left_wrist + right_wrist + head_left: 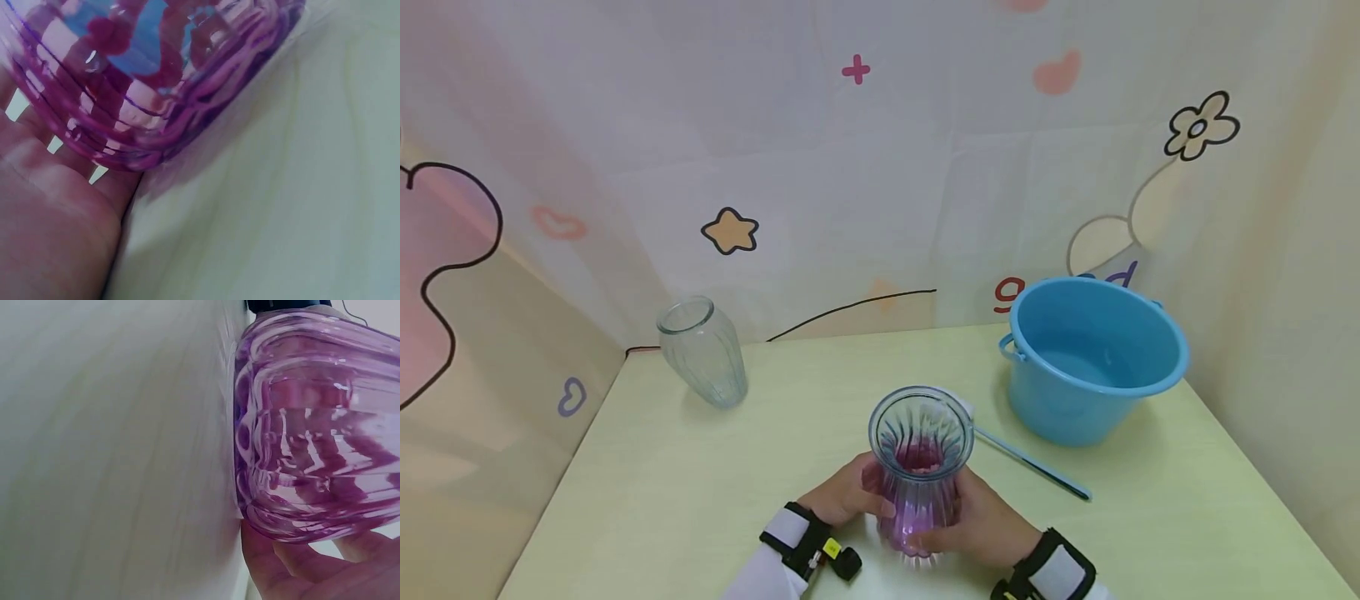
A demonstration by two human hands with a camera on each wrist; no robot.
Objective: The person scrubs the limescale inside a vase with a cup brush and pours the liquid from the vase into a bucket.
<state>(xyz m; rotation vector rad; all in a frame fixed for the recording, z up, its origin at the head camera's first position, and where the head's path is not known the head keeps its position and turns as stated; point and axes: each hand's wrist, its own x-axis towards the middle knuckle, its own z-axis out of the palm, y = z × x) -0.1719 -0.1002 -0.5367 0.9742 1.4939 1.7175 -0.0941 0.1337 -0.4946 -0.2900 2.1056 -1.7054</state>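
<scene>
A ribbed glass vase (922, 500), clear at the rim and pink-purple lower down, stands upright near the table's front. My left hand (847, 492) grips its left side, thumb at the front. On the other side my right hand (988, 521) holds it, thumb across the lower front. The left wrist view shows the purple base (137, 125) over the table, with the left palm (56, 219) beside it. In the right wrist view the fingers (312, 565) lie against the purple glass (312, 437). The far fingers are partly hidden behind the vase.
A clear glass vase (707, 358) stands at the back left of the pale table (647, 492). At the back right is a blue bucket (1067, 408) with a handle lug. A thin brush-like stick (1033, 462) lies between bucket and held vase. Printed cloth (850, 183) hangs behind.
</scene>
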